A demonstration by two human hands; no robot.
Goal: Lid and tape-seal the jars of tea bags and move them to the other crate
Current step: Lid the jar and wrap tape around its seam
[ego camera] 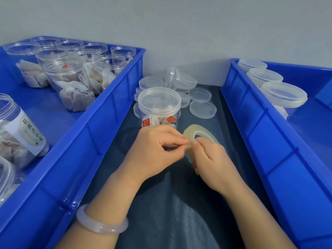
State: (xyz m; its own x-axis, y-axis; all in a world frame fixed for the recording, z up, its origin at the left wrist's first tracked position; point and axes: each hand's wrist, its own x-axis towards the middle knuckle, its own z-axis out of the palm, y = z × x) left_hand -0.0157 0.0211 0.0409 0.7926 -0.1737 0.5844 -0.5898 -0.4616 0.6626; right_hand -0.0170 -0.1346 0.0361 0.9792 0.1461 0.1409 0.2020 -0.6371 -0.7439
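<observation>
While the right hand [212,159] gripped the tape roll [197,133], fingers curled round its near side and thumb on its rim, the left hand [156,150] pinched thumb and forefinger together at that same rim. Whether a loose end of tape sat in the pinch was too fine to make out. The roll stood on edge, tilted, with its hole facing up and toward the far side; its lower half was hidden behind both hands. A pale bracelet [102,221] circled the left wrist.

Just beyond the hands, a jar [159,115] stood upright on the dark mat [179,203], its lid [159,99] on, tea bags with red tags inside. The left hand covered the base of the jar. Loose lids [203,109] lay heaped behind it and to its right.

On the left, the left crate [100,126] held open jars [71,81] of tea bags, one labelled jar [21,133] lying tilted near the frame's edge and partly cut off. On the right, the right crate [251,108] held lidded jars [283,95] in a row, their bodies mostly hidden by the crate wall.
</observation>
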